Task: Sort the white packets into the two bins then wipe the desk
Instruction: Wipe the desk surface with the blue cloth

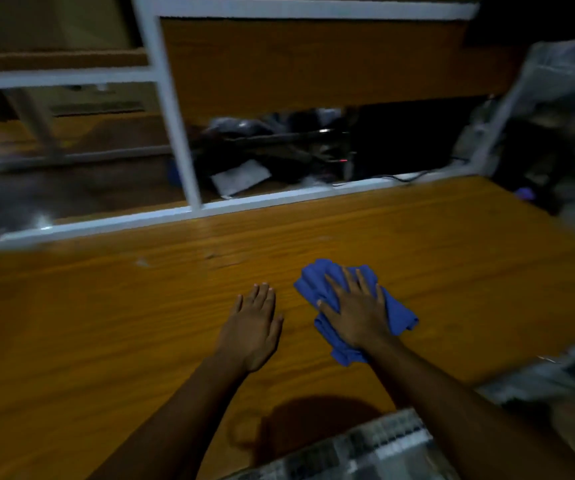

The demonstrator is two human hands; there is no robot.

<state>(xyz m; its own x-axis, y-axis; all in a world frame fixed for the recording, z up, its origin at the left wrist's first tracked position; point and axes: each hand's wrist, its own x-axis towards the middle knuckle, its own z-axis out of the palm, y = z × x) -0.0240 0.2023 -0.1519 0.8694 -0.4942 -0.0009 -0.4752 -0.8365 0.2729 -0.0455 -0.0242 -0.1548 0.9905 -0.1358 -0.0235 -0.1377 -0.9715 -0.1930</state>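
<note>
The blue cloth (313,282) lies bunched on the wooden table (106,323), near the middle of its width and toward the near edge. The right hand (358,313) presses down on it with fingers spread and fairly straight. It covers the middle of the cloth, and folds stick out beyond the fingertips and by the wrist. Just to the left of the cloth, apart from it, the left hand (253,323) rests flat on the bare wood with fingers straight and together, holding nothing.

No white packets and no bins show anywhere on the table around the cloth. The sorting therefore looks finished, and the wiping step appears to be the one in hand. How much of the surface has been wiped cannot be read from the wood. A few faint pale marks (142,262) sit farther from the person and to the left of the cloth, so that stretch probably needs a pass.

Beyond the far edge of the table, behind a white frame (244,202), a pale flat thing (241,176) lies among dark clutter. The picture is dim and blurred there, so it may be a packet or only paper. Nearer than the cloth, at the bottom of the view, is a checked fabric (365,448).
</note>
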